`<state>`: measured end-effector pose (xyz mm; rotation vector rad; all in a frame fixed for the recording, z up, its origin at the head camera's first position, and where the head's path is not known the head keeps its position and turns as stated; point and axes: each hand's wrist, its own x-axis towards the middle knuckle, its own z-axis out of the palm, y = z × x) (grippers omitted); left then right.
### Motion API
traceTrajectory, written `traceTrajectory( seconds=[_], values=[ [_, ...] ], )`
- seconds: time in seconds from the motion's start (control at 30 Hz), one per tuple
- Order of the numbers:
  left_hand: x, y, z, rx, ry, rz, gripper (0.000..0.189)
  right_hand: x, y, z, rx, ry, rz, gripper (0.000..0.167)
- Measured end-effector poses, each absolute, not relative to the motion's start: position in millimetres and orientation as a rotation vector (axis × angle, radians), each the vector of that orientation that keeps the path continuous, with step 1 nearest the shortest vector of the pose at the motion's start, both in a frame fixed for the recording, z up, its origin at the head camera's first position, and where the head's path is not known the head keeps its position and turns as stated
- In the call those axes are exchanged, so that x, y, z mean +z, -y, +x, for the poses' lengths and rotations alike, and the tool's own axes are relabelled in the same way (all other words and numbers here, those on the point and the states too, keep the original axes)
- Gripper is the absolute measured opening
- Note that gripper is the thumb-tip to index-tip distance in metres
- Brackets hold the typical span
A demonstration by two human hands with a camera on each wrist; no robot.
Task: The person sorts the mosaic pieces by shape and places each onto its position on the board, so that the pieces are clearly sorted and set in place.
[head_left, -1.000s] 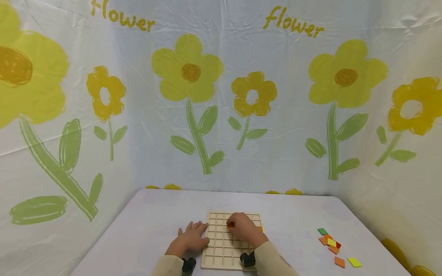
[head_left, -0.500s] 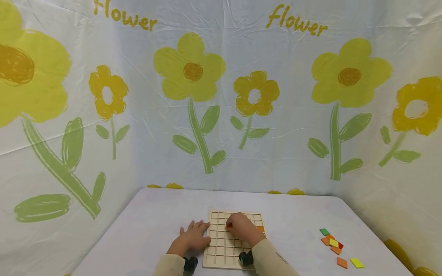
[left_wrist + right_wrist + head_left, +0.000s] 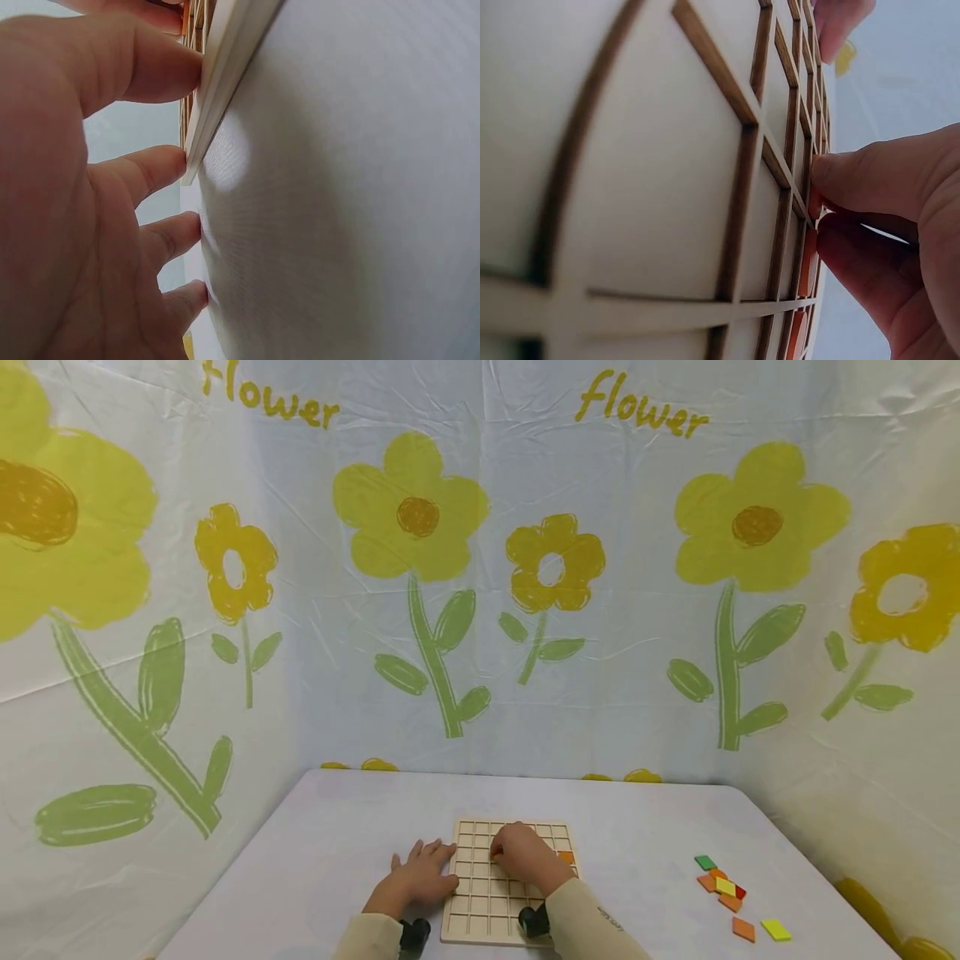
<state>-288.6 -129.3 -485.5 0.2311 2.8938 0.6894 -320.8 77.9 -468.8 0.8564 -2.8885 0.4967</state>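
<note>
A pale wooden grid board (image 3: pixel 468 906) lies on the table between both hands. My left hand (image 3: pixel 422 875) is spread at its left side, the thumb (image 3: pixel 169 71) and index fingertip touching the board's edge, the other fingertips down on the tabletop. My right hand (image 3: pixel 528 858) reaches over the upper middle of the board, its thumb and fingers bent together at one cell. There, in the right wrist view, they pinch an orange tile (image 3: pixel 815 199) at the grid. More orange tiles (image 3: pixel 808 264) sit in cells beside it. Another orange tile (image 3: pixel 566 857) shows near the board's right edge.
To the right on the white table (image 3: pixel 637 835) lies a loose group of tiles: a green tile (image 3: pixel 705 862), a yellow tile (image 3: pixel 725 887), a red tile (image 3: pixel 740 892) and several orange ones. A separate yellow tile (image 3: pixel 776 930) lies nearer. Flower-printed cloth walls (image 3: pixel 480 693) surround the table.
The orange tile at my right fingertips, visible earlier in the head view, is now hidden by them, and the fingers sit slightly lower on the cell. My left hand stays at the board's edge.
</note>
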Motion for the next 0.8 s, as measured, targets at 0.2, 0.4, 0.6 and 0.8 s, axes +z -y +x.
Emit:
traceTrajectory(
  seconds=[0.2,0.4,0.6,0.8],
  values=[
    [-482,129,-286,0.694,-2.884,0.238,0.061,-468,-80,-319,0.526,2.883,0.868,0.011],
    [-482,128,-283,0.701,-2.887,0.23,0.06,-468,-89,-315,0.543,2.826,0.918,0.012],
    [-482,128,-283,0.686,-2.892,0.236,0.061,-463,-104,-310,0.618,2.817,0.914,0.017],
    [-481,129,-282,0.675,-2.892,0.237,0.061,-456,-122,-306,0.792,2.809,0.927,0.022]
  ],
)
